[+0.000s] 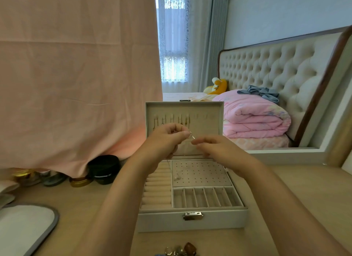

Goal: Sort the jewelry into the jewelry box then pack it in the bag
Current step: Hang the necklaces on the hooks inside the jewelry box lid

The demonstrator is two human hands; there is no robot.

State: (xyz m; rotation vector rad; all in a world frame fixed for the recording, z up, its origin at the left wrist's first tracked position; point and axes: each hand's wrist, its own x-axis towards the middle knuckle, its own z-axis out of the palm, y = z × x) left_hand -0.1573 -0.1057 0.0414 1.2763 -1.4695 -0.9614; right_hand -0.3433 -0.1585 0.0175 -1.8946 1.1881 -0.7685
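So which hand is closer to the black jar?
Left. The left hand, pinching a small piece of jewelry, is up and right of the black jar. The right hand is farther right, past the left hand.

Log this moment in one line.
left hand: pinches chain | right hand: at chain end, grip blurred | box: open | loose jewelry: before box

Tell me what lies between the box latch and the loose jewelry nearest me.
In the head view, only the box's front wall and bare tabletop lie between latch and loose jewelry.
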